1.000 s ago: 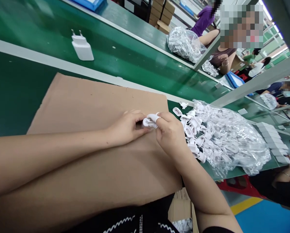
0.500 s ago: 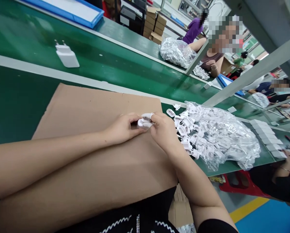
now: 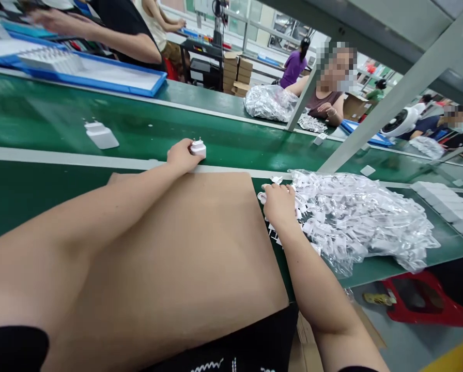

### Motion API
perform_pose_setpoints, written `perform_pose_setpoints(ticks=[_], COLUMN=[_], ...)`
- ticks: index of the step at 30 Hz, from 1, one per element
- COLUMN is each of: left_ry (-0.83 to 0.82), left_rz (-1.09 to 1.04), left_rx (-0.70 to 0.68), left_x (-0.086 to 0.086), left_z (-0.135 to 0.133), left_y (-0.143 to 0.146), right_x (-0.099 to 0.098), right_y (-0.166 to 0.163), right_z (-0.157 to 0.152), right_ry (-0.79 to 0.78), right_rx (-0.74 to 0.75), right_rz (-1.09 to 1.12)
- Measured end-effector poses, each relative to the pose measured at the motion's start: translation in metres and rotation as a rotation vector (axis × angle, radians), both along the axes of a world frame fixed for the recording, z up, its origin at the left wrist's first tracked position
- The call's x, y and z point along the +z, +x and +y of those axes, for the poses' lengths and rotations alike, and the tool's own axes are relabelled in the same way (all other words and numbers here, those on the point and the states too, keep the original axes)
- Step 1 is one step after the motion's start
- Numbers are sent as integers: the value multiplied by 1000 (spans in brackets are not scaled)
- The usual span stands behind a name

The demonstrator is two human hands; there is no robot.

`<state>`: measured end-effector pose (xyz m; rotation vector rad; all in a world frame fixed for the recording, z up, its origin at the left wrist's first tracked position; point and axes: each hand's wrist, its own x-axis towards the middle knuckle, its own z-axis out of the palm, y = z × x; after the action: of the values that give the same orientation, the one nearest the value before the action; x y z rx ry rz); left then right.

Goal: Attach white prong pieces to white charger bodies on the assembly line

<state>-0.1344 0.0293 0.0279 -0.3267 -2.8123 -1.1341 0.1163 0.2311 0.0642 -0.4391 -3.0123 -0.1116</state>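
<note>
White charger (image 3: 198, 149) in left hand (image 3: 182, 156); right hand (image 3: 278, 204) on bagged parts (image 3: 355, 217)

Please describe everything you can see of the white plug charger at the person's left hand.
The white plug charger is a small, boxy block of smooth-looking plastic, with two short metal pins pointing upward from its top. It stands upright at the near edge of the green conveyor belt, though whether its base touches the belt is hidden. The left hand holds its side.
</note>
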Motion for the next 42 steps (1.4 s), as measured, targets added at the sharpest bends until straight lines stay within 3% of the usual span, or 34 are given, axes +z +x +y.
perform_pose_setpoints(ticks=[4, 8, 10, 13, 16, 19, 23, 27, 32, 36, 42], left_ry=[-63, -2, 112, 382, 608, 729, 867, 1005, 1069, 1121, 1046], left_rz=[-41, 206, 276, -191, -553, -689, -821, -916, -963, -893, -900], left_rx=[77, 212, 107, -362, -630, -644, -616, -617, -643, -562, -614], left_x=[1, 10, 12, 10, 6, 5, 3, 1, -2, -5, -9], left_z=[-5, -11, -15, -19, -20, -19, -21, -24, -23, -20, -19], left_y=[-13, 28, 65, 125, 162, 168, 154, 141, 137, 138, 139], right_x=[5, 7, 4, -3, -11, -14, -12, -11, -16, -19, -17], right_y=[0, 1, 1, 2, 3, 4, 4, 3, 1, 3, 2], right_z=[-4, -9, -17, -33, -47, -52, -51, -46, -38, -34, -31], right_ry=[-67, -295, -463, -683, -763, -764, -729, -527, -450, -437, -415], right_rx=[46, 85, 162, 266, 328, 389, 461, 531, 523, 461, 415], right_rz=[-18, 177, 271, 303, 298, 310, 345, 441, 500, 542, 527])
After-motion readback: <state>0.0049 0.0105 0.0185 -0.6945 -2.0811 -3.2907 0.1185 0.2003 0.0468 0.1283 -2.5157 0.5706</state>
